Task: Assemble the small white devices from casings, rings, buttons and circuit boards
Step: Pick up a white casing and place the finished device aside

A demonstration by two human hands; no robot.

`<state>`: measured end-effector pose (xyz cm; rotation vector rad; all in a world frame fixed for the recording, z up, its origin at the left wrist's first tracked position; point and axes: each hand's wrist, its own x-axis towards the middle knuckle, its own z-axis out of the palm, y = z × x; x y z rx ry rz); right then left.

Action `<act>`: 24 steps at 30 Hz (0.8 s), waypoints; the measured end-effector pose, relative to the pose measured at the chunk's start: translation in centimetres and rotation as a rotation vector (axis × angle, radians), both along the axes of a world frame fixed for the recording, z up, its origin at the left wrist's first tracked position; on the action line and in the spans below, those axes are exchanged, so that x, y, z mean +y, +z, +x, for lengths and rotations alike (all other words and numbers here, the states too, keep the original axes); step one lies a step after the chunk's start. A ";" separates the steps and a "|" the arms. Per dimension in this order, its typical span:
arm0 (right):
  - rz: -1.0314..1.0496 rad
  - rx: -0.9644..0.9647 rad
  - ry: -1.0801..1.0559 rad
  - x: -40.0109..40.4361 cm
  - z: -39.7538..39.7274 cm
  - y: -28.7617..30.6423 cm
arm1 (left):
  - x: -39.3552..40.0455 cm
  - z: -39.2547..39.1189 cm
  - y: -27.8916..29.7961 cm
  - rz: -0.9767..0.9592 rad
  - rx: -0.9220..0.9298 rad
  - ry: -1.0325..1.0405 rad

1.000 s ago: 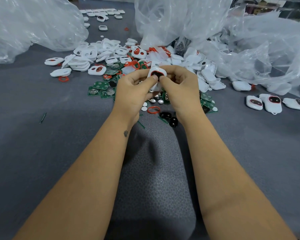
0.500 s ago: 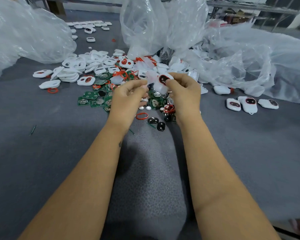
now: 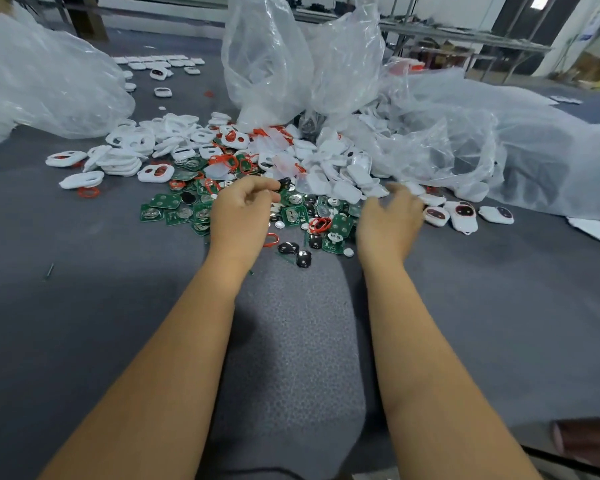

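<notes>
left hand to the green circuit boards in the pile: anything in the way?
Nothing visible. The left hand hovers with loosely curled fingers right over the green circuit boards, holding nothing. Loose red rings and coin cells lie among the boards, not over them.

**What the view leaves unclear**

The right hand (image 3: 388,220) is blurred, so how its fingers lie is hard to read. The left hand (image 3: 241,211) covers some green circuit boards (image 3: 160,206) beneath it. Clear plastic bags (image 3: 447,140) veil white casings (image 3: 343,174) behind them. A dark object (image 3: 586,441) is cut off at the lower right edge, unidentifiable.
</notes>
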<state>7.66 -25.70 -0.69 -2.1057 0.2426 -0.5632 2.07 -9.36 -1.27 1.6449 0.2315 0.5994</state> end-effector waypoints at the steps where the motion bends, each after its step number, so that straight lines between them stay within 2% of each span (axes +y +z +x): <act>1: -0.110 0.065 0.103 0.8 -0.1 -0.2 | 0.0 0.0 0.0 0.015 0.000 0.025; 3: -0.319 0.154 0.265 2.4 -0.2 -0.6 | 0.0 0.1 -0.2 0.052 0.004 0.065; 5: -0.518 0.215 0.336 3.8 0.0 -1.0 | -0.1 0.2 -0.2 0.029 0.009 0.069; 8: -0.654 0.268 0.318 5.2 0.1 -1.0 | -0.1 0.0 0.1 0.010 -0.014 0.092; 10: -0.689 0.201 0.264 6.2 0.0 -0.9 | 0.6 -0.4 0.2 0.028 -0.040 0.173; 12: -0.675 0.047 0.248 7.3 -0.4 -0.6 | 2.4 -0.7 0.3 0.082 -0.023 0.285; 14: -0.639 -0.102 0.309 8.4 -0.8 -0.2 | 4.9 -0.9 0.5 0.213 0.035 0.380; 17: -0.603 -0.203 0.461 9.8 -1.3 0.3 | 8.8 -0.3 0.8 0.446 0.190 0.435; 21: -0.527 -0.125 0.600 9.9 -1.3 0.7 | 11.4 0.6 0.9 0.536 0.451 0.331; 24: -0.283 0.082 0.755 8.7 -1.2 1.6 | 11.3 0.8 0.3 0.682 0.575 0.291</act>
